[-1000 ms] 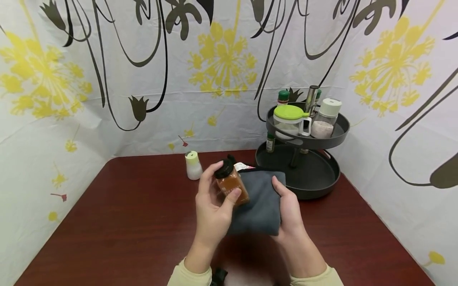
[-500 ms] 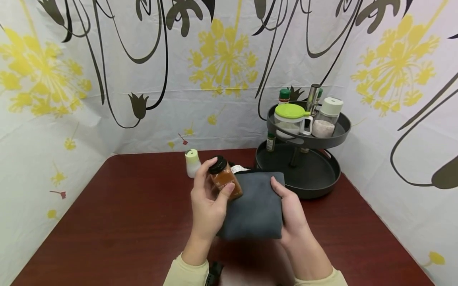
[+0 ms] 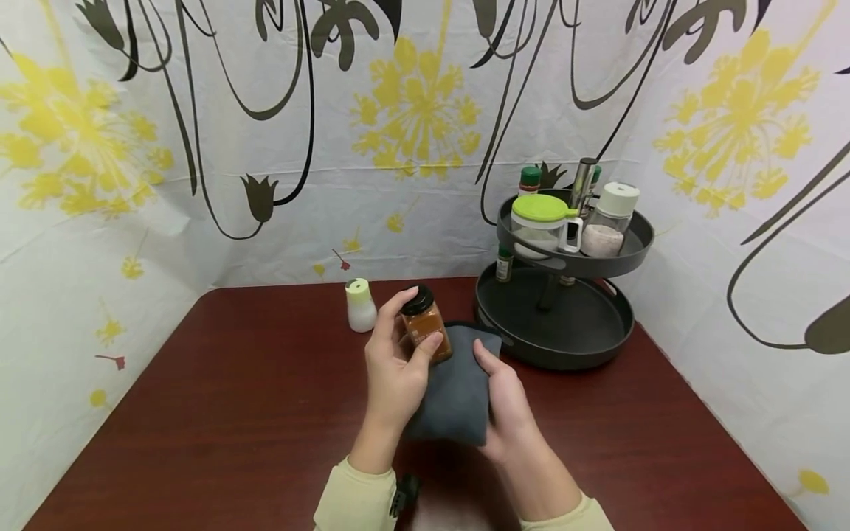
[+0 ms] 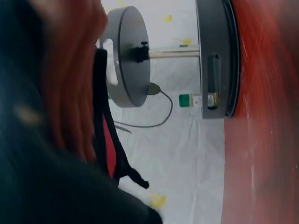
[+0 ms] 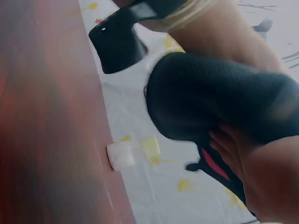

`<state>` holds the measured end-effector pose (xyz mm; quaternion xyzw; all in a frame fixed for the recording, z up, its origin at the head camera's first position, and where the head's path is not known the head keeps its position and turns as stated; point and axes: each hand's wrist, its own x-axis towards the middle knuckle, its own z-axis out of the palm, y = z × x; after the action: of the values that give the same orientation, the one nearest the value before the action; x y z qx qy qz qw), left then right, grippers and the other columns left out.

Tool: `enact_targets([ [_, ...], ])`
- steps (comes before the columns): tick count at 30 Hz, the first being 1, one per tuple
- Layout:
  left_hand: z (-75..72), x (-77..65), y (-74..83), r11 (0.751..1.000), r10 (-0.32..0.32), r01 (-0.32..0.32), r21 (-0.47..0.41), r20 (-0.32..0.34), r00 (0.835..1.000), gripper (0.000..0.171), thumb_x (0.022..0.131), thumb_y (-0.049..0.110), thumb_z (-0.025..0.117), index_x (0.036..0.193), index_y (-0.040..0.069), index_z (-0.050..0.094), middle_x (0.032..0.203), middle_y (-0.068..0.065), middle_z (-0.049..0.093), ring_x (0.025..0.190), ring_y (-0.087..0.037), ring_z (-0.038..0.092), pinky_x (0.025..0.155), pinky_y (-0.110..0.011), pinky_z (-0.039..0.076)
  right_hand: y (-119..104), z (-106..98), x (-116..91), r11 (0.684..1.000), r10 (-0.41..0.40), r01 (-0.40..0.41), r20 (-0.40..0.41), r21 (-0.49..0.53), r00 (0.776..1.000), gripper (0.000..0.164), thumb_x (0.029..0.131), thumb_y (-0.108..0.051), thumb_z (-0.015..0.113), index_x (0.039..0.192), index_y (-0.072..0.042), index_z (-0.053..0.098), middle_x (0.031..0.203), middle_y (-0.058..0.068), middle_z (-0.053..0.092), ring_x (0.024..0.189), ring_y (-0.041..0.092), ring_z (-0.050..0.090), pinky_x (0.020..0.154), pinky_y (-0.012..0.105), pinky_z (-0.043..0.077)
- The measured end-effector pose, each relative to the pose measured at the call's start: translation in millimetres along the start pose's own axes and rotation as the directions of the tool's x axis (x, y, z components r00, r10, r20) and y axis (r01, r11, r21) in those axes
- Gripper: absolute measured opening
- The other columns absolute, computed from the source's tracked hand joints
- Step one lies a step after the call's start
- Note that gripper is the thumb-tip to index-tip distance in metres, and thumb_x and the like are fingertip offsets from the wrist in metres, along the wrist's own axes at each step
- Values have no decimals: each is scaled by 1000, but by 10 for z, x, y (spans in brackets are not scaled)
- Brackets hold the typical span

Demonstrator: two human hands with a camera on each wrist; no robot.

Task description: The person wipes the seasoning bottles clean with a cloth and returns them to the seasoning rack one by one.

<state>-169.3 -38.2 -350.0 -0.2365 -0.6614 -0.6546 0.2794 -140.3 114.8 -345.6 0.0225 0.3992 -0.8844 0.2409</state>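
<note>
My left hand (image 3: 396, 380) grips a square spice jar (image 3: 427, 328) with a black lid and orange-brown powder inside, its top leaning left. A folded dark grey cloth (image 3: 458, 391) with black edging is held in my right hand (image 3: 510, 405), thumb on the near face. The jar is in front of the cloth's upper left part; whether they touch, I cannot tell. In the right wrist view the cloth (image 5: 210, 98) shows a pinkish-red strip and a small black loop (image 5: 192, 166). The jar is not visible in either wrist view.
At the back right stands a two-tier dark grey rack (image 3: 564, 358). It bears a green-lidded container (image 3: 539, 217), a white-capped jar (image 3: 606, 228) and small bottles. A white shaker (image 3: 361, 310) with a pale yellow-green top stands near the back edge of the reddish-brown table (image 3: 232, 398).
Since half a second ago my right hand has moved left with the cloth, which now looks narrower. My left hand and jar have shifted slightly right. A whitish patch behind the jar is now hidden.
</note>
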Motion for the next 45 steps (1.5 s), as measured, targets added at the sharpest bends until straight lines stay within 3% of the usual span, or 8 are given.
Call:
enact_targets([
  [4, -40, 8, -13, 1000, -13, 13, -13, -2, 1000, 62, 89, 0, 68, 143, 21, 45, 129, -7, 60, 110, -22, 65, 86, -32, 57, -133, -94, -94, 1000, -11, 10, -82, -14, 997, 56, 101, -52, 42, 148, -24, 30, 139, -6, 50, 123, 8, 54, 103, 32, 47],
  [8, -47, -7, 12, 996, -56, 56, -74, -5, 998, 64, 89, -2, 67, 143, 23, 44, 131, -4, 58, 113, -21, 63, 88, -31, 56, -264, -161, -87, 995, -76, 83, -139, 47, 987, 54, 102, -49, 45, 148, -29, 25, 140, -12, 42, 123, 5, 51, 103, 27, 46],
  [13, 20, -71, 47, 992, -65, 66, -111, 13, 998, 65, 89, -2, 67, 144, 21, 42, 135, -4, 56, 117, -21, 61, 93, -32, 54, -195, -106, 36, 985, -94, 108, -105, 135, 990, 55, 105, -48, 34, 153, -28, 18, 156, -7, 27, 142, 13, 33, 116, 35, 35],
  [17, 59, -86, 58, 996, -17, 19, -82, 29, 999, 63, 89, -1, 67, 144, 18, 42, 135, -6, 57, 117, -23, 61, 92, -33, 55, -39, -33, 40, 993, -57, 61, -39, 98, 998, 61, 104, -53, 31, 156, -26, 15, 158, -1, 25, 145, 18, 28, 118, 41, 31],
  [23, -11, -27, 70, 999, 44, -44, -16, 14, 999, 62, 88, -1, 68, 143, 15, 44, 131, -9, 59, 112, -22, 63, 88, -33, 56, -67, -17, -145, 1000, -8, 8, -55, -1, 998, 61, 101, -54, 42, 152, -26, 25, 153, -3, 36, 136, 12, 43, 111, 37, 40],
  [31, -30, -98, 159, 995, -36, 38, -96, 19, 999, 65, 87, -4, 68, 143, 16, 41, 136, -5, 54, 119, -22, 60, 93, -31, 54, -252, -111, -92, 993, -74, 85, -117, 88, 990, 50, 102, -49, 42, 145, -28, 28, 142, -10, 40, 123, 7, 52, 105, 31, 45],
  [39, 34, -119, 150, 996, 32, -26, -86, 76, 997, 64, 88, -2, 68, 144, 13, 41, 136, -9, 55, 119, -23, 60, 95, -33, 54, -122, -42, -20, 995, 19, -26, 86, 91, 996, 60, 104, -53, 30, 155, -23, 20, 157, -1, 30, 137, 12, 42, 111, 35, 40],
  [45, -51, -67, 74, 998, 23, -20, -56, 70, 997, 64, 87, -4, 68, 143, 13, 42, 135, -9, 56, 118, -22, 61, 93, -31, 54, -188, -198, -130, 999, 48, -48, 76, 1, 996, 57, 102, -53, 40, 148, -22, 28, 136, -7, 52, 119, 8, 58, 102, 32, 49],
])
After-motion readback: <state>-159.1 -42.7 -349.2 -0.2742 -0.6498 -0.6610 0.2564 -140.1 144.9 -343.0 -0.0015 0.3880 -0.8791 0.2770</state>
